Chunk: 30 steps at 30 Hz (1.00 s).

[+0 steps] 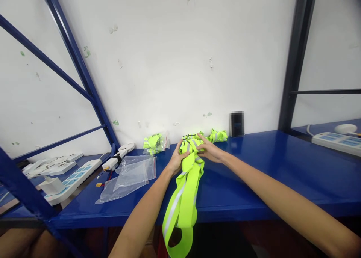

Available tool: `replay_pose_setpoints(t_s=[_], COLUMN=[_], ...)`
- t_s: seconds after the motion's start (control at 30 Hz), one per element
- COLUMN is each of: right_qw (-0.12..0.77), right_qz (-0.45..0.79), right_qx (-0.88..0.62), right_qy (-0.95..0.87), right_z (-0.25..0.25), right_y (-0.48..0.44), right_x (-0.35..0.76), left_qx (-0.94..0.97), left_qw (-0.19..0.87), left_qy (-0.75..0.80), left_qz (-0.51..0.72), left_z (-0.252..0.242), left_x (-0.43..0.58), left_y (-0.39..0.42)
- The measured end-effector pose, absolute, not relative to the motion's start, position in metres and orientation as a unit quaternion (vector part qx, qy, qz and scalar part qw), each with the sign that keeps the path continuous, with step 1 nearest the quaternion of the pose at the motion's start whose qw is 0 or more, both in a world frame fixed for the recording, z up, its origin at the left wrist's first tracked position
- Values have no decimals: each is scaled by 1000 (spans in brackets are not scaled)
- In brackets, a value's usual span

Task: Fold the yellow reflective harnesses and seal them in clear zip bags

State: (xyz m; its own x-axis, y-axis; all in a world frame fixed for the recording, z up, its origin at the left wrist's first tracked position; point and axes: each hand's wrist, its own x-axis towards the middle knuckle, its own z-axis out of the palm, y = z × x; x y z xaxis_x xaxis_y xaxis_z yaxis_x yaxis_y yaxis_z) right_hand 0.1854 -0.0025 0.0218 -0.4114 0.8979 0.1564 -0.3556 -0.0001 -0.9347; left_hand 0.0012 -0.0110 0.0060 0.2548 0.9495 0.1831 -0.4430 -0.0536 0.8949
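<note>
A bunched neon-yellow reflective strap harness (189,175) lies between my two hands, its long loops hanging over the front edge of the blue table. My left hand (176,157) is closed around its left side. From the right, my right hand (209,150) grips the upper part of the bundle, fingers partly hidden by the straps. A black buckle (188,136) shows at the top of the bundle. Just behind my right hand lies a second neon-yellow bundle (218,135). To the left, another yellow bundle (153,142) sits in a clear bag.
Clear zip bags (131,177) lie flat on the blue table (254,175). Left of them are a small white fan (126,148) and a power strip (75,179). A dark upright box (236,124) leans near the wall. Blue posts (76,62) frame the left side.
</note>
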Motion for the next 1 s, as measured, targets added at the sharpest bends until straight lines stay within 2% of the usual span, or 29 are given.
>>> replay_pose_setpoints(t_s=[0.13,0.4,0.5,0.63,0.8,1.0], right_qw=[461,502,539,590,627,604], right_qz=[655,511,472,424,263,107], right_qx=[-270,-335,-332,-301,-302,-293], right_qy=[-534,-613,-613,-618,-668,-733], right_z=[21,15,16,20,26,20], right_y=[0,-2,1,2,-9,-10], right_x=[185,180,177,177,178,178], left_qx=[491,488,473,493,491,484], left_qw=[624,572,598,664,704,692], left_qy=[264,338,322,270,253,309], left_qz=[548,566,561,493,446,437], left_z=[3,-2,-1,-1,-2,6], left_x=[3,9,11,13,11,8], left_y=[-9,0,-4,-10,-11,-16])
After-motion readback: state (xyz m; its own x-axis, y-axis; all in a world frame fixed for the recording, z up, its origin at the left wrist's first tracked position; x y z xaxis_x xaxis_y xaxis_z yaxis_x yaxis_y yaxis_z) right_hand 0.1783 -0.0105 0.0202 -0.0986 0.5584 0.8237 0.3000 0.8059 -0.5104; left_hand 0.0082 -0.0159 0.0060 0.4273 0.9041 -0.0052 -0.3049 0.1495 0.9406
